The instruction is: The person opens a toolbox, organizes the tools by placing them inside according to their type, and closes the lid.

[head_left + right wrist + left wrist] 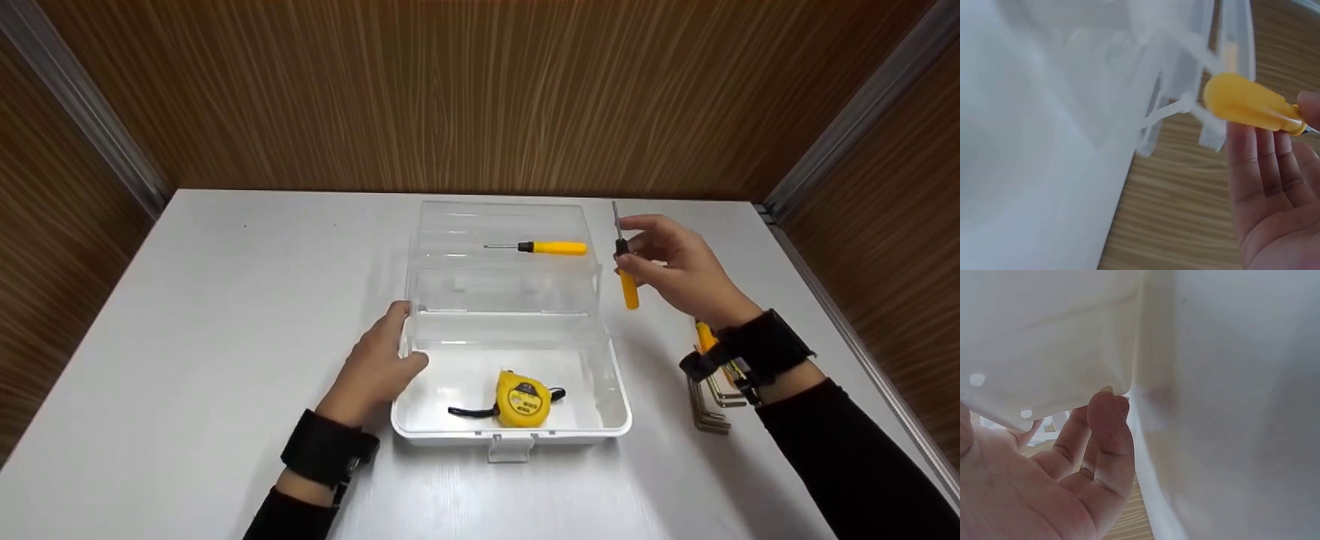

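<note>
A clear plastic toolbox (611,375) lies open on the white table, its lid (502,225) folded back. In its base sits a yellow tape measure (523,399). One yellow-handled screwdriver (551,247) lies in the lid. My right hand (675,266) pinches a second yellow-handled screwdriver (626,281) in the air beside the box's right side, blade up; its handle (1249,104) shows in the right wrist view. My left hand (375,367) grips the box's left wall, fingers (1109,433) curled under the rim (1072,382).
A set of hex keys (709,401) and another yellow tool (705,336) lie on the table to the right, partly under my right wrist. Wood-panelled walls close in the table on three sides. The table's left half (210,315) is bare.
</note>
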